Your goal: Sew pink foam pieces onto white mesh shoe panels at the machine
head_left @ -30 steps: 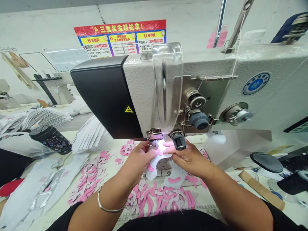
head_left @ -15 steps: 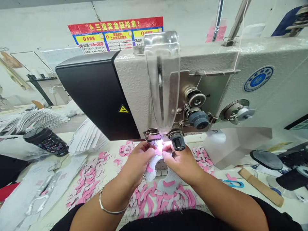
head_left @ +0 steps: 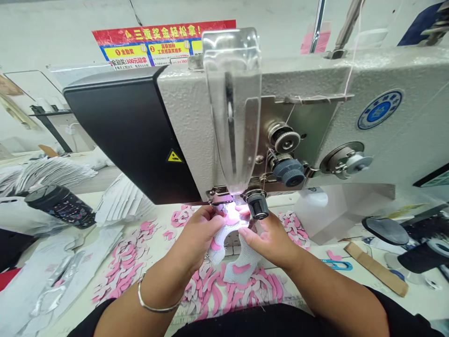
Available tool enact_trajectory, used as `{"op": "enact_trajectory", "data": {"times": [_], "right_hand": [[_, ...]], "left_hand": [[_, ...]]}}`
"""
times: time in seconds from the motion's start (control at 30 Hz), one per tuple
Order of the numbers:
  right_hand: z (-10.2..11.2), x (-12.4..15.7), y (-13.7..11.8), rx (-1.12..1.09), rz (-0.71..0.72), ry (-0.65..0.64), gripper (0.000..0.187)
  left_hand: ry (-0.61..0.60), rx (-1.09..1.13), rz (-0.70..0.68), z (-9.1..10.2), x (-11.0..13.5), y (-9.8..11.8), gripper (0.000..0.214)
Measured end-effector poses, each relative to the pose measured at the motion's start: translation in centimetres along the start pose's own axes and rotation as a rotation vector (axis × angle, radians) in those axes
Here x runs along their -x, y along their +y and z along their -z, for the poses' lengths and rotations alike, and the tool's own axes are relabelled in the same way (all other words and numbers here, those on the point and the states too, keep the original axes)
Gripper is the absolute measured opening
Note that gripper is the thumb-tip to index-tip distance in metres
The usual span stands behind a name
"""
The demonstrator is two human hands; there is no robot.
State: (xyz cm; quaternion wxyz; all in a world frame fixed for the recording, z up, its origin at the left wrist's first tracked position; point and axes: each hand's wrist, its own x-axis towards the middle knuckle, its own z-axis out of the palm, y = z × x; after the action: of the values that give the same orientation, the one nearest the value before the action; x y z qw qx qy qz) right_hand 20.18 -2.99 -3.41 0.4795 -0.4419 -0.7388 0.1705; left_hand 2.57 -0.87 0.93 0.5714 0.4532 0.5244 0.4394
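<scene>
A white textured shoe-upper piece (head_left: 245,252) with curved pink patches lies under the lit needle area of the sewing machine (head_left: 189,112). My left hand (head_left: 198,234) grips its left side, thumb on top beside a pink patch (head_left: 231,220) near the needle. On the right side, my right hand (head_left: 270,236) presses the piece with its thumb; its other fingers are partly hidden behind the tension knob (head_left: 258,206). The two ends of the piece hang toward me, each with a pink patch. Glare hides the needle tip.
Loose pink and white cut pieces (head_left: 128,255) spread around the machine bed. At left stand a black tumbler (head_left: 59,206) and stacked white pieces (head_left: 124,201). Blue thread snips (head_left: 336,265), a brown strip (head_left: 377,269) and a black thread spool (head_left: 421,255) lie at right.
My right hand has shifted slightly right, its fingers drawing back from the pink patch by the needle. The shoe-upper piece is turned slightly, and the camera view has shifted a little.
</scene>
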Motion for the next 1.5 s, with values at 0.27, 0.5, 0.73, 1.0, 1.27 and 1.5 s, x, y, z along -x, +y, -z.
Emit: {"op": "enact_trajectory", "data": {"times": [0.27, 0.5, 0.73, 1.0, 1.27, 1.5], "right_hand": [[0.3, -0.1, 0.0, 0.081, 0.26, 0.043, 0.019], [0.2, 0.0, 0.3, 0.065, 0.267, 0.053, 0.017], [0.3, -0.1, -0.1, 0.132, 0.316, 0.047, 0.02], [0.3, 0.1, 0.2, 0.033, 0.208, 0.037, 0.024], [0.3, 0.1, 0.1, 0.078, 0.229, 0.023, 0.021], [0.2, 0.0, 0.0, 0.161, 0.343, 0.041, 0.022]], "left_hand": [[-0.017, -0.013, -0.024, 0.1, -0.2, 0.1, 0.018], [-0.082, -0.002, -0.009, 0.5, -0.5, 0.0, 0.017], [-0.113, -0.039, -0.022, 0.6, -0.7, 0.1, 0.014], [-0.175, 0.006, -0.014, 0.9, -1.0, 0.1, 0.012], [-0.174, 0.027, 0.01, 1.0, -1.1, 0.1, 0.013], [-0.157, 0.006, -0.016, 0.9, -0.9, 0.1, 0.01]]}}
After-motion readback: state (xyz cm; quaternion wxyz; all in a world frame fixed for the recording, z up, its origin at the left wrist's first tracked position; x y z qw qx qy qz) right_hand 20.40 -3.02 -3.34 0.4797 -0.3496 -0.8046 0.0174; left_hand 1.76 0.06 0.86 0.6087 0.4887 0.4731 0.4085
